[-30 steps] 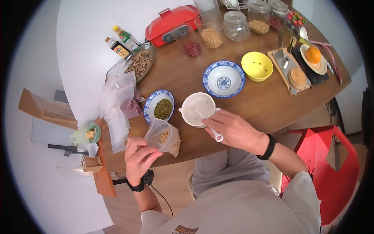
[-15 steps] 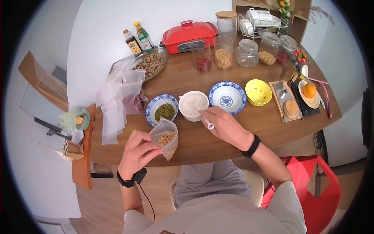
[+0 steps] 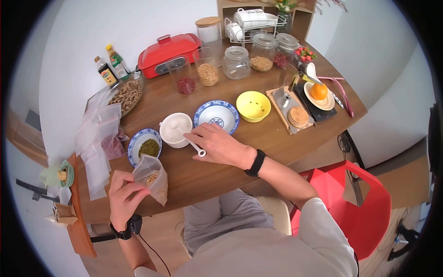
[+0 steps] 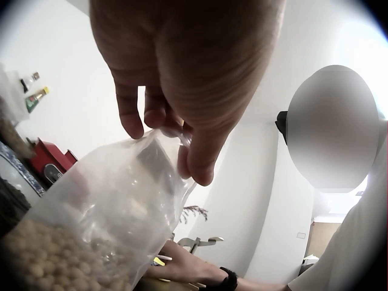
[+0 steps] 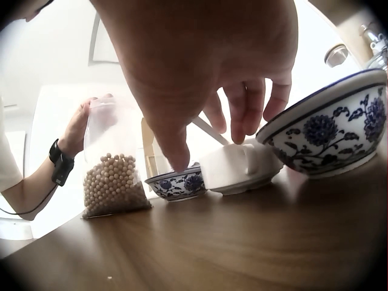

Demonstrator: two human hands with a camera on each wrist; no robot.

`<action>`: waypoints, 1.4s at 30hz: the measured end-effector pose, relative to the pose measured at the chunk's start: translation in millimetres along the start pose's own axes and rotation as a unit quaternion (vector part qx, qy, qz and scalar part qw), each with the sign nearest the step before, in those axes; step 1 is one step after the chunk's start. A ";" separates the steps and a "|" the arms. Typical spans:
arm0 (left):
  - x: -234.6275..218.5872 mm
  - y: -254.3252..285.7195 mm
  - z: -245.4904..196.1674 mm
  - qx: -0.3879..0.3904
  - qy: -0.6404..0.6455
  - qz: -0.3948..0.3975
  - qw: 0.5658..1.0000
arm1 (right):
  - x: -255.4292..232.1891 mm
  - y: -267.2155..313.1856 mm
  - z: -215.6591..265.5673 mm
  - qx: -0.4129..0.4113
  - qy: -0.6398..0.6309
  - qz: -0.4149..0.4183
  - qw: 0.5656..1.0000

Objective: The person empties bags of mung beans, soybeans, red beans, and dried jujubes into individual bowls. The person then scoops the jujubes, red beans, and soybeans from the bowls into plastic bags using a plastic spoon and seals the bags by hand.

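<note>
My left hand (image 3: pixel 124 196) pinches the top edge of a clear plastic bag of soybeans (image 3: pixel 158 184), at the table's front edge. The bag's mouth is spread, and the beans (image 5: pixel 112 185) lie in its lower part. My right hand (image 3: pixel 221 145) hovers over a white spoon (image 3: pixel 196 145) that leans in a white handled bowl (image 3: pixel 176 134). In the right wrist view the thumb stands apart from the fingers, with the spoon's handle (image 5: pixel 210 130) passing between. A blue-and-white bowl of green mung beans (image 3: pixel 148 147) stands beside the bag.
An empty blue-and-white bowl (image 3: pixel 226 111) and a yellow bowl (image 3: pixel 254 106) stand right of the white bowl. Flat plastic bags (image 3: pixel 97 143) lie at left. Behind are a red cooker (image 3: pixel 168 53), glass jars (image 3: pixel 236 63) and a tray of brown pieces (image 3: pixel 127 98).
The head view has turned, so the table sits further left. My left hand still holds the bag; its mouth has tilted slightly. The right hand stays at the spoon, its fingers looser.
</note>
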State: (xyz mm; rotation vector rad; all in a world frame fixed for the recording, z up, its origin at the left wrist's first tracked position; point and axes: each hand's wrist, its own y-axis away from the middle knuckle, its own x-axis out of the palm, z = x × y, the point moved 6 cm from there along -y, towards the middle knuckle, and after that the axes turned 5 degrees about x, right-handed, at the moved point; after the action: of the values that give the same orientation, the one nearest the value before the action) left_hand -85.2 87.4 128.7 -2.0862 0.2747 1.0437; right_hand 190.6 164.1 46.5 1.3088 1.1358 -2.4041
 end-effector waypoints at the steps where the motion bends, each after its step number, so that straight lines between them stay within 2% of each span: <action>1: 1.4 -2.0 -0.7 0.002 0.004 0.003 1.000 | -6.3 2.4 0.6 0.002 0.003 0.006 1.000; 8: 11.8 -27.0 -10.6 0.006 -0.015 -0.016 1.000 | -71.1 10.4 24.3 0.014 -0.032 -0.024 0.999; 13: 37.4 -56.2 -36.5 0.057 -0.024 -0.033 0.998 | -78.1 7.6 64.4 -0.017 -0.206 -0.037 0.978; 14: 44.1 -59.4 -41.3 0.067 -0.018 -0.036 0.997 | -78.1 8.2 69.2 -0.016 -0.205 -0.037 0.978; 16: 55.6 -64.6 -49.9 0.076 -0.012 -0.041 0.996 | -70.5 8.8 74.1 0.005 -0.197 0.019 0.980; 20: 68.0 -69.9 -65.9 0.116 -0.012 -0.046 0.992 | -66.9 16.2 68.2 0.002 -0.157 0.028 0.987; 23: 70.2 -69.2 -69.6 0.114 -0.011 -0.040 0.993 | -75.6 18.9 69.2 0.001 -0.155 -0.003 0.988; 27: 69.4 -64.9 -66.5 0.117 0.000 -0.019 0.993 | -77.2 18.6 74.1 0.011 -0.156 0.013 0.988; 29: 65.1 -62.3 -64.0 0.120 0.008 -0.008 0.993 | -76.0 21.4 78.7 -0.019 -0.151 -0.024 0.988; 31: 58.7 -61.6 -57.4 0.100 0.020 0.027 0.994 | -74.2 22.5 76.7 -0.010 -0.147 -0.012 0.989; 35: 44.3 -65.5 -41.7 0.100 -0.028 0.009 0.995 | -70.8 22.7 74.5 -0.015 -0.134 0.002 0.991; 38: 40.5 -63.8 -26.7 0.090 -0.073 0.032 0.993 | -74.1 21.3 75.9 -0.028 -0.120 0.010 0.992; 40: 51.6 -57.0 -4.4 -0.032 0.124 0.098 0.987 | -74.0 21.4 74.2 -0.028 -0.123 0.010 0.992; 42: 52.8 -55.2 -0.7 -0.018 0.112 0.092 0.989 | -75.7 21.3 72.0 -0.029 -0.124 0.010 0.992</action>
State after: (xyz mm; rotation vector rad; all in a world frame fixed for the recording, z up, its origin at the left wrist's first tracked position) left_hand -23.7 131.8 119.1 -2.2456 0.5732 0.9254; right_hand 199.7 84.7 117.1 0.9650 1.1061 -2.4167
